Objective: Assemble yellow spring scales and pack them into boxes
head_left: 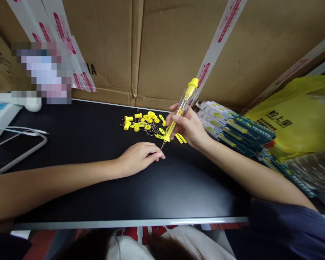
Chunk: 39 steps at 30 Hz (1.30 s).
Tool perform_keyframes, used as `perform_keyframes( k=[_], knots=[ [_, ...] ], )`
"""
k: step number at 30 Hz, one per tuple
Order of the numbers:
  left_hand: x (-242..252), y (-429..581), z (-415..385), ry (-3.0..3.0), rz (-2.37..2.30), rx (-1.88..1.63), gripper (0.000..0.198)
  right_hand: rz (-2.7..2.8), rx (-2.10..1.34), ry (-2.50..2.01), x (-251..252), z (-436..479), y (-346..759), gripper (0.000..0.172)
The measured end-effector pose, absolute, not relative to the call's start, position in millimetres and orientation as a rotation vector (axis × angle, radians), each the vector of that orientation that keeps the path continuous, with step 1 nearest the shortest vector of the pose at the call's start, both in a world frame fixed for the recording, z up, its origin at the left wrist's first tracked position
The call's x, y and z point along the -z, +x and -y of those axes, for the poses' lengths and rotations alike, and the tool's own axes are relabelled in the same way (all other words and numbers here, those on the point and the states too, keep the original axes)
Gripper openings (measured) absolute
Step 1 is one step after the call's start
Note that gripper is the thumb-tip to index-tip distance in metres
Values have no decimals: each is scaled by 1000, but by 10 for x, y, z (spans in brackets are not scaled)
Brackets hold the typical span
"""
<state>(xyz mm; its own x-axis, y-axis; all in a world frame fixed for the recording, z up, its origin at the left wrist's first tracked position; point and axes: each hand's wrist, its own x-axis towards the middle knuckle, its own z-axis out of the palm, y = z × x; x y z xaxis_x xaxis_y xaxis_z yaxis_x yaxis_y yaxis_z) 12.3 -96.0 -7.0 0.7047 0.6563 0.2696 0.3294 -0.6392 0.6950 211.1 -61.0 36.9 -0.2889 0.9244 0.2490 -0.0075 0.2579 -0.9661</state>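
My right hand (188, 126) is closed around a clear plastic pen-shaped tool with yellow parts (181, 110), held tilted with its thin metal tip pointing down and left. My left hand (139, 157) rests on the black table (97, 187), fingers curled together, its fingertips right at the tool's tip; whether it pinches something there is too small to tell. Behind both hands lies a scatter of small yellow plastic parts and thin wire springs (144, 122).
Packaged tools on dark cards (233, 128) are stacked at the right, beside a yellow plastic bag (295, 115). Taped cardboard boxes (162, 47) wall the back. A white cable and frame (21, 141) lie at the left.
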Motion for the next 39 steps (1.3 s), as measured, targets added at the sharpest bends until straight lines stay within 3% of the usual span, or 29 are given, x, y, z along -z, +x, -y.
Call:
perform_keyframes(
  k=[7, 11, 14, 19, 22, 26, 32, 34, 39],
  knots=[
    [55, 107, 968, 2140, -824, -721, 23, 1515, -1205, -827, -411, 629, 2118, 38],
    [70, 96, 976, 1982, -830, -853, 44, 1557, -1329, -798, -325, 751, 2016, 43],
    [80, 90, 968, 2001, -752, -848, 41, 1602, -1353, -812, -249, 845, 1946, 42],
    [98, 110, 952, 1838, -648, -943, 45, 1916, -1063, -892, -218, 961, 1947, 30],
    [109, 117, 951, 1742, -618, -973, 51, 2095, -877, -911, -256, 1024, 1962, 39],
    [121, 108, 928, 1687, -605, -982, 56, 2177, -897, -914, -313, 1068, 1950, 53],
    [123, 114, 872, 1550, -606, -1074, 44, 2446, -870, -1003, -494, 920, 2090, 51],
    [116, 116, 869, 1538, -629, -1102, 38, 2654, -675, -1108, -607, 779, 2254, 48],
    [96, 115, 879, 1548, -684, -1129, 30, 2527, 460, -1913, -860, 377, 2834, 42]
  ],
)
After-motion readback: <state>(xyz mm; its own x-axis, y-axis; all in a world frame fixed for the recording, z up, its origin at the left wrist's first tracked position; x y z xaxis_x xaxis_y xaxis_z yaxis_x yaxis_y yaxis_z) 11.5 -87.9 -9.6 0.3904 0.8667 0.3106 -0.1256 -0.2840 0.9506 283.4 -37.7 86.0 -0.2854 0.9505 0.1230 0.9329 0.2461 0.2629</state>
